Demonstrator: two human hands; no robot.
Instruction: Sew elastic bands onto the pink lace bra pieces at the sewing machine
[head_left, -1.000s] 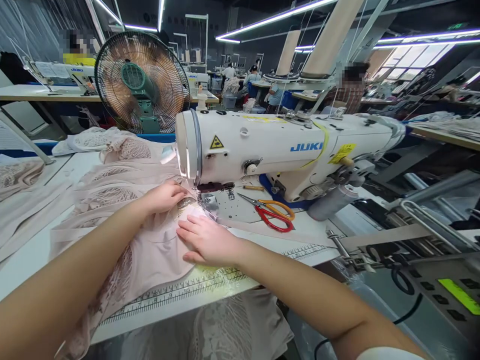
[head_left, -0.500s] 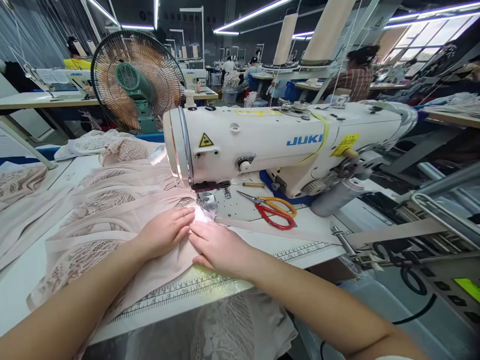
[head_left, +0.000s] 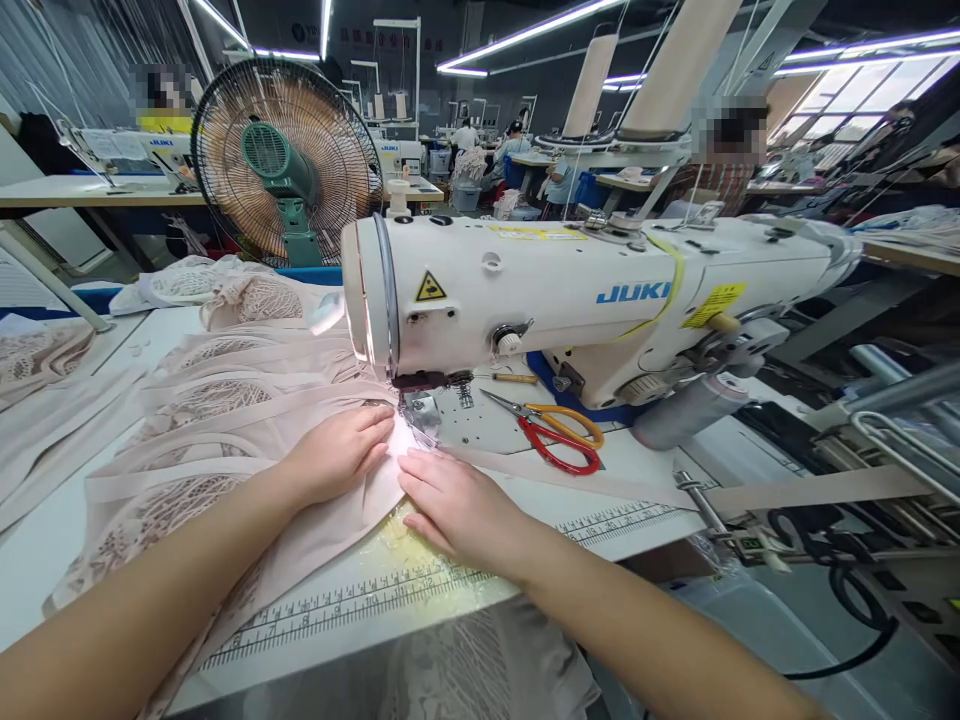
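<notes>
Pale pink fabric [head_left: 330, 515] with lace panels lies on the sewing table, one edge under the needle area of a white JUKI sewing machine [head_left: 465, 290]. My left hand [head_left: 341, 452] rests flat on this fabric, fingertips just left of the presser foot [head_left: 403, 400]. Beside the fabric's right edge, my right hand [head_left: 459, 500] is laid with its fingers stretched over the edge and its thumb apart on the table. A lamp brightens the cloth between the hands. A pale elastic band [head_left: 510, 468] runs from the foot area to the right.
Red-and-orange-handled scissors [head_left: 559, 438] lie on the machine bed, near a wooden-handled tool [head_left: 514, 378]. A printed ruler [head_left: 360, 600] follows the front edge. More lace pieces [head_left: 225, 395] spread leftward. Behind stand a large fan [head_left: 289, 165] and thread cones [head_left: 590, 85]. Several people work farther back.
My right hand has moved slightly apart from the left, showing more fabric between them. The camera view has shifted a little, so the machine appears farther right.
</notes>
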